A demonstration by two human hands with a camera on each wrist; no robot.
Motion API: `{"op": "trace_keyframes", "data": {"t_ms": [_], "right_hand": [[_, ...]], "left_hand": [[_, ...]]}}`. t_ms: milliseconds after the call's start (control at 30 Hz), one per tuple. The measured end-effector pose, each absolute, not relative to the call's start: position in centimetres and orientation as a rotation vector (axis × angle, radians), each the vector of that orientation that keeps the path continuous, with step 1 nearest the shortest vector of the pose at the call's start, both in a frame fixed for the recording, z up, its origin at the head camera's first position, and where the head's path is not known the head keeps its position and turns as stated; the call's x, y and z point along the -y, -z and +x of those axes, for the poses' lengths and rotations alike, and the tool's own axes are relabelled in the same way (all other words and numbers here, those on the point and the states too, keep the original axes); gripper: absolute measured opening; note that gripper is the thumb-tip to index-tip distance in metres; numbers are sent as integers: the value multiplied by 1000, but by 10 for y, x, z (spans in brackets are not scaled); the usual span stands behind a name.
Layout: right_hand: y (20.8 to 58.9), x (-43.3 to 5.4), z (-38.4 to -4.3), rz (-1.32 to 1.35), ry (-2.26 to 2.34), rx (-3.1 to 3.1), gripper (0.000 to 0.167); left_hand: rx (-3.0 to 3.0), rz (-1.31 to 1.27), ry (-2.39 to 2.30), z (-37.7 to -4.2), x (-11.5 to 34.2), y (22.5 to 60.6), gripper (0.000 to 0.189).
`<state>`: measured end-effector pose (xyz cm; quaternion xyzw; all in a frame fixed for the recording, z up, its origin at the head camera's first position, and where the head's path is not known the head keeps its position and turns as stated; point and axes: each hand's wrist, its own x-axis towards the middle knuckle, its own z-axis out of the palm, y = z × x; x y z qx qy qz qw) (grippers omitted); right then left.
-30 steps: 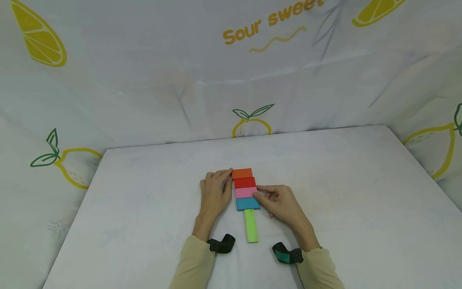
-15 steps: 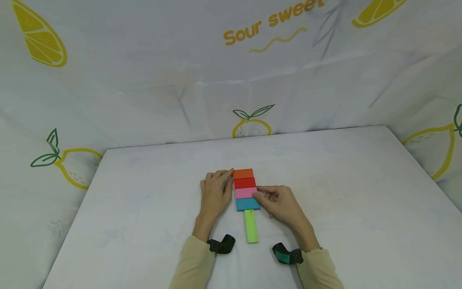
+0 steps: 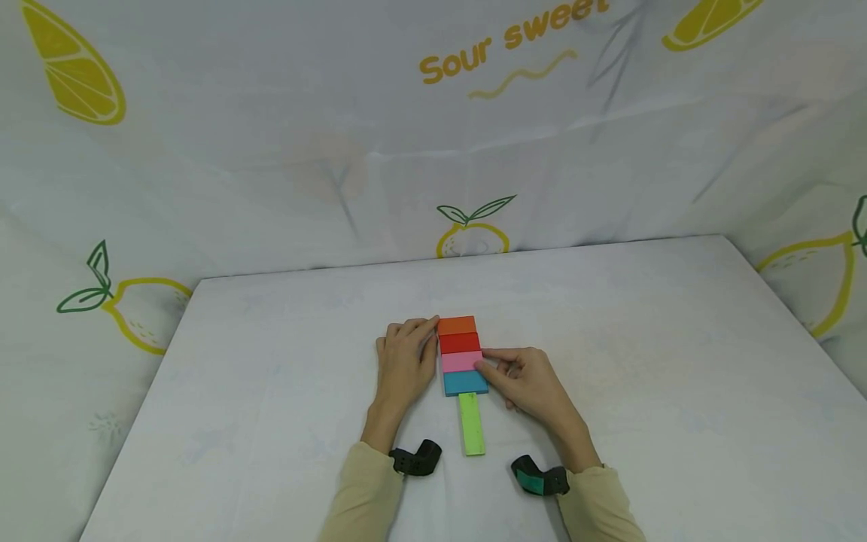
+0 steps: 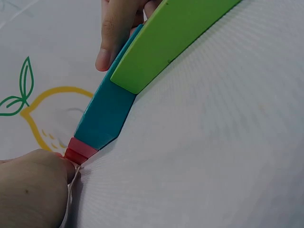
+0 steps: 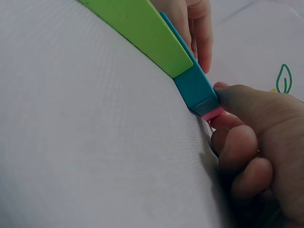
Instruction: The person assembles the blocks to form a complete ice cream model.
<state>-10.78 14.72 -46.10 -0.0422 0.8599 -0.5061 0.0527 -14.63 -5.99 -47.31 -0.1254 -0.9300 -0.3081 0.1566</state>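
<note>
In the head view, an orange block, a red block, a pink block and a blue block lie edge to edge in a column. A narrow lime-green block extends from the blue one toward the person, like a stick. My left hand rests along the column's left side, a fingertip at the orange block's edge. On the other side, my right hand touches the right edge, with the thumb by the pink block and the index finger near the red. Its remaining fingers are bent underneath.
The blocks lie on a white-covered table. A white curtain with lemon prints and lettering stands behind it. Black wrist devices are worn on both wrists, close to the near end of the green block.
The orange block has shifted slightly to the right, more in line with the red one, with my left fingertip following it. My right hand has stayed in place.
</note>
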Motion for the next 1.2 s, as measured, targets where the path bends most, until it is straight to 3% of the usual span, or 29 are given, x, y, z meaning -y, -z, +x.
{"op": "trace_keyframes", "data": {"t_ms": [1200], "right_hand": [[459,-148,-107,-135,1528,-2612,43]], "left_hand": [[2705,-338,915,-147,61,472,39]]}}
